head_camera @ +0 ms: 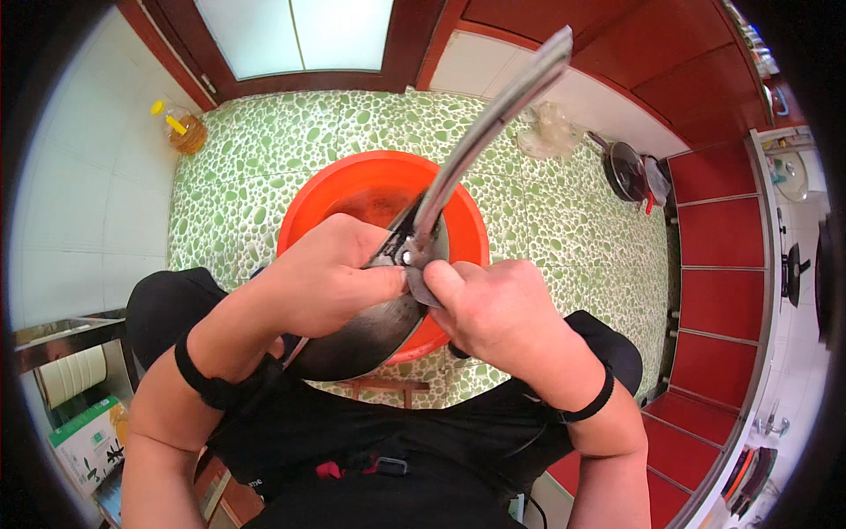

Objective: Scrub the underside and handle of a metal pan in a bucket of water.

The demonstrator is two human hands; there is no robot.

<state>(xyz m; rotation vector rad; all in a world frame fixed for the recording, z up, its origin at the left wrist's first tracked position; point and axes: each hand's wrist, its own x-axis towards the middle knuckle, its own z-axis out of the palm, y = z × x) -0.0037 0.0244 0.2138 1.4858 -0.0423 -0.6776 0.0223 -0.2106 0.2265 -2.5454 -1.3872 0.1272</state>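
A metal wok (370, 337) is tilted on its side over an orange plastic basin (303, 210), and its long metal handle (496, 122) points up and to the right. Near the handle joint, blackened residue coats the metal around a shiny rivet. My left hand (324, 278) grips the wok by its rim, with the thumb beside the joint. Between the thumb and fingers of my right hand (496, 297) is a small flat grey piece (422, 288), pressed against the wok just below the joint. What exactly this piece is cannot be told.
Green pebble-patterned tiles (595, 244) cover the floor. An oil bottle (184, 132) stands by the left wall. Lidded cookware (626, 172) and a plastic bag (552, 132) lie at the upper right. Red cabinets (720, 231) line the right side; a shelf with a carton (89, 443) is at left.
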